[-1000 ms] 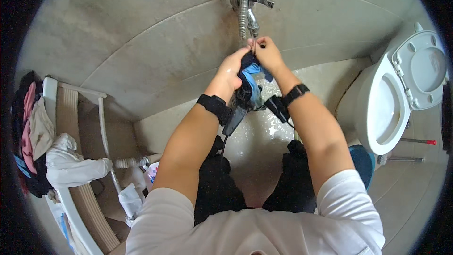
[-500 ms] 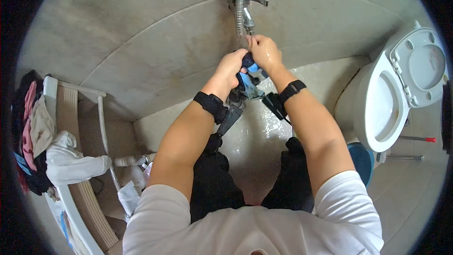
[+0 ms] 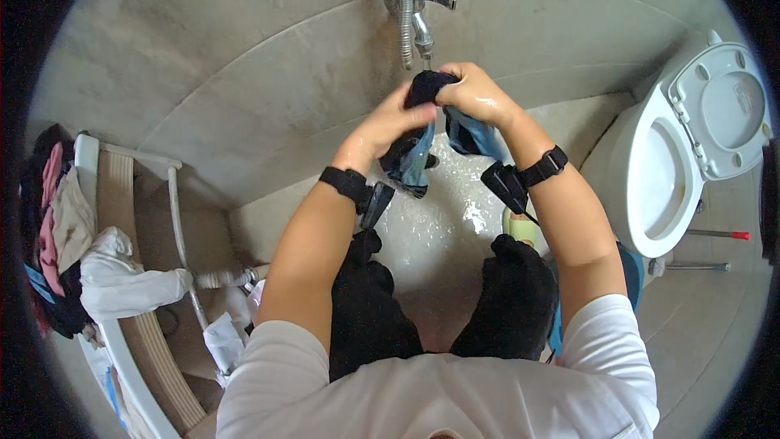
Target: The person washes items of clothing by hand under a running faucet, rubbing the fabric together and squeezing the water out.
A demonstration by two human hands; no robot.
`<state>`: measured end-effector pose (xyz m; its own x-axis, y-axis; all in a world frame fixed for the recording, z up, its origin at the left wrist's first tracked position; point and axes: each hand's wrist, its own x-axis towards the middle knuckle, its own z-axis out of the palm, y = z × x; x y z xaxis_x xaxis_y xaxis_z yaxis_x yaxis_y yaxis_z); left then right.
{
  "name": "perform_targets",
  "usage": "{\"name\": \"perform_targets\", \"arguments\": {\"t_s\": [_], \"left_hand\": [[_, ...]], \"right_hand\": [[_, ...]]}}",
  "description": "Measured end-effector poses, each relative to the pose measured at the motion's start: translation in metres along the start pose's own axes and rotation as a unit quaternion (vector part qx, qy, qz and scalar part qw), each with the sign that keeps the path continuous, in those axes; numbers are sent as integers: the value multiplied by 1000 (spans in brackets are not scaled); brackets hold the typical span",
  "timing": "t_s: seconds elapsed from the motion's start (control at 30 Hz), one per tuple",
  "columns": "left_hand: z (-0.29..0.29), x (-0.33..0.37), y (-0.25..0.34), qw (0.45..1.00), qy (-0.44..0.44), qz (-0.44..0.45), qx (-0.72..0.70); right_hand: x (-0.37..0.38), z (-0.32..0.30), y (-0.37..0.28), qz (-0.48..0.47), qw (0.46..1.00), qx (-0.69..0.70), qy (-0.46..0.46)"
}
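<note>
A wet piece of clothing, black with blue parts [image 3: 420, 153], hangs in two folds beneath the tap [image 3: 422, 39]. My right hand [image 3: 478, 99] pinches its dark upper edge between thumb and fingers, right by the spout. On the other side, my left hand [image 3: 388, 126] grips the cloth with the thumb across its front; its fingertips are slightly smeared and partly behind the fabric. Water runs from the spout onto the dark upper part. Both hands look wet.
The wet floor [image 3: 443, 232] glistens below my hands. A white toilet [image 3: 662, 183] with its lid up stands at right, a blue basin [image 3: 630, 283] partly behind my right arm. At left, clothes [image 3: 61, 219] drape over a white washing machine-like unit [image 3: 88, 162]. A metal hose [image 3: 405, 16] hangs beside the tap.
My hands have moved apart, and the bunched clothing has spread out and hangs lower. My right hand has shifted right, and a green slipper now shows by my right leg.
</note>
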<state>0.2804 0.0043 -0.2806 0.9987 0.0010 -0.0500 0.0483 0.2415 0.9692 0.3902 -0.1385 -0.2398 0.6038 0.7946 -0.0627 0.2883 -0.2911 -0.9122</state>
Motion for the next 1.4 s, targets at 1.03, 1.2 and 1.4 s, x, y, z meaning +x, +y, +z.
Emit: {"name": "perform_targets", "arguments": {"t_s": [1.03, 1.2, 1.4], "left_hand": [[5, 22, -40, 950, 195, -106, -218], [11, 30, -41, 887, 253, -102, -371], [19, 36, -62, 919, 253, -102, -283]], "right_hand": [[34, 29, 77, 62, 973, -26, 219], [-2, 77, 29, -193, 943, -101, 250], [17, 76, 16, -50, 925, -191, 324]]}}
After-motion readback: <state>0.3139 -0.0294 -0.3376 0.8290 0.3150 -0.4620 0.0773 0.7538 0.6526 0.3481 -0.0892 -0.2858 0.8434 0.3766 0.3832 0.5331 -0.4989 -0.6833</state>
